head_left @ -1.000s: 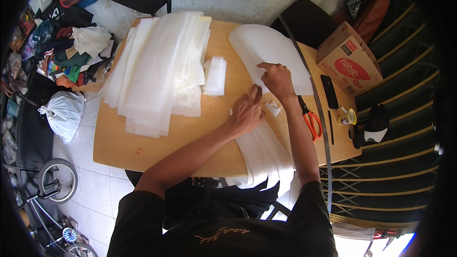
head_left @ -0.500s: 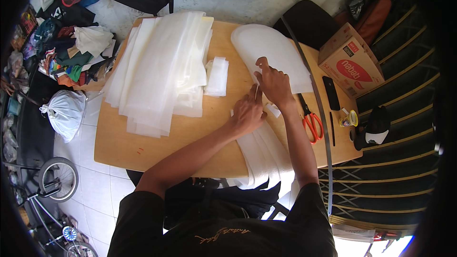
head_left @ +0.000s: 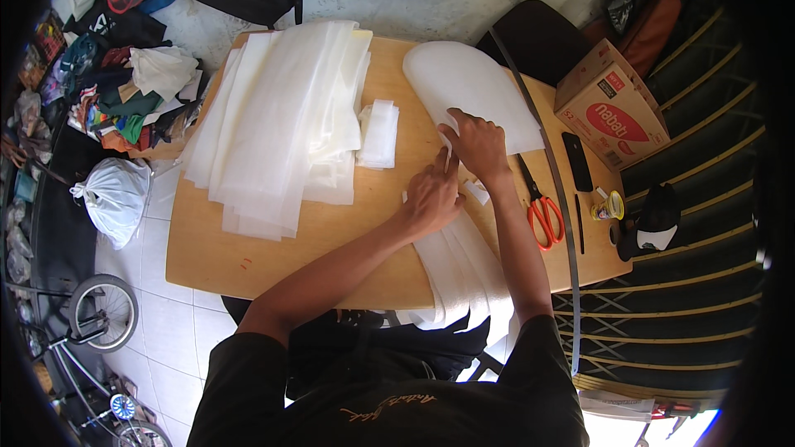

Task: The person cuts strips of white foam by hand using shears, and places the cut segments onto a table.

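Both hands meet over a strip of white, translucent foam-like sheets that runs down past the table's near edge. My left hand lies palm down on it, its fingers stretched forward. Just ahead and to the right, my right hand is bent with curled fingers and its thumb near the left fingertips. What it pinches is hidden beneath it. Beyond the hands lies a rounded white sheet piece. A small white scrap sits between my forearms. Orange-handled scissors rest right of my right forearm.
Stacked long white sheets cover the table's left side, beside a small folded white bundle. A long metal strip crosses the right side. Past it are a phone, a cardboard box, a small cup and a cap.
My right hand has shifted very slightly, its fingers a little lower and more curled. My left hand stays in nearly the same place, and the sheets look unchanged.
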The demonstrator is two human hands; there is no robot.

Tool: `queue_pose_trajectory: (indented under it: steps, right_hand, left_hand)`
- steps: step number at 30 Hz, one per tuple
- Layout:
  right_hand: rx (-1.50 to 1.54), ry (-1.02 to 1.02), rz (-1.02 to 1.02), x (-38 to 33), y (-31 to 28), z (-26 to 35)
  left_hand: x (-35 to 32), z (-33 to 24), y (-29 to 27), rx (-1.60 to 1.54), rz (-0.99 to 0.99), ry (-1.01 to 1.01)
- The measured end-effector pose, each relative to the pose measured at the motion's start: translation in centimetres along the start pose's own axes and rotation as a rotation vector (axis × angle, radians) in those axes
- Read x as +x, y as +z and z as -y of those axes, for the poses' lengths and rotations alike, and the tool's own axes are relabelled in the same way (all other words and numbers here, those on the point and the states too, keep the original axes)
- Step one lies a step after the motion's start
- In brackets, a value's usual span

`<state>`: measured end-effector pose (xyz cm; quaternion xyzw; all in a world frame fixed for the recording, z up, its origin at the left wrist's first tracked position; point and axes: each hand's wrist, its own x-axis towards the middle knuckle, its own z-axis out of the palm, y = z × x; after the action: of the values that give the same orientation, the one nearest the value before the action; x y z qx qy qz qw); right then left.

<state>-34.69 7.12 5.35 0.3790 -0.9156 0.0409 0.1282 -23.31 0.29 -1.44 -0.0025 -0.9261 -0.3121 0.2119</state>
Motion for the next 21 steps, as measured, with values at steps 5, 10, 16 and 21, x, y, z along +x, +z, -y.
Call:
queue_pose_trajectory:
  steps: [5,10,16,21]
  right_hand:
    - [0.195,0.162,-0.117,0.8,-1.1,-0.2]
    - [1.016,0.303,0.175,2.6,0.1,-8.0]
    - [0.505,0.117,0.144,1.3,-0.2,-6.0]
    - [0.387,0.218,-0.269,4.1,2.3,-11.1]
  left_hand:
    - [0.0,-0.2,-0.4,0.010,0.029,-0.058]
    - [0.3,-0.8,-0.9,0.020,0.100,-0.072]
    - [-0.2,-0.2,-0.7,-0.062,0.061,-0.080]
    - [0.3,-0.8,-2.1,-0.043,0.144,-0.101]
